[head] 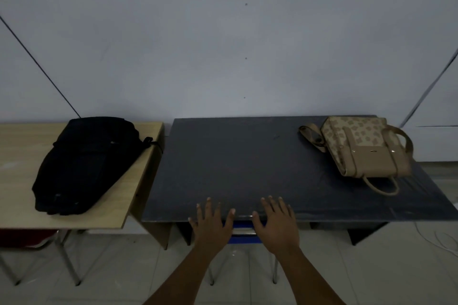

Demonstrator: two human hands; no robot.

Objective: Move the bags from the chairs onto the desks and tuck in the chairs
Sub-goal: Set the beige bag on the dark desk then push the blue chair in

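Note:
A black backpack (pixel 85 164) lies flat on the light wooden desk (pixel 19 208) at the left. A beige patterned handbag (pixel 364 148) lies on the dark desk (pixel 235 168) near its far right corner. A blue chair (pixel 241 231) with metal legs stands pushed under the dark desk; only a strip of its back shows between my hands. My left hand (pixel 212 224) and my right hand (pixel 278 225) hover with fingers spread over the chair back, at the desk's front edge. A red chair (pixel 23 236) sits under the wooden desk.
A plain grey wall runs right behind both desks. The floor is pale tile. White cables (pixel 438 238) lie on the floor at the right, beyond the dark desk. A narrow gap separates the two desks.

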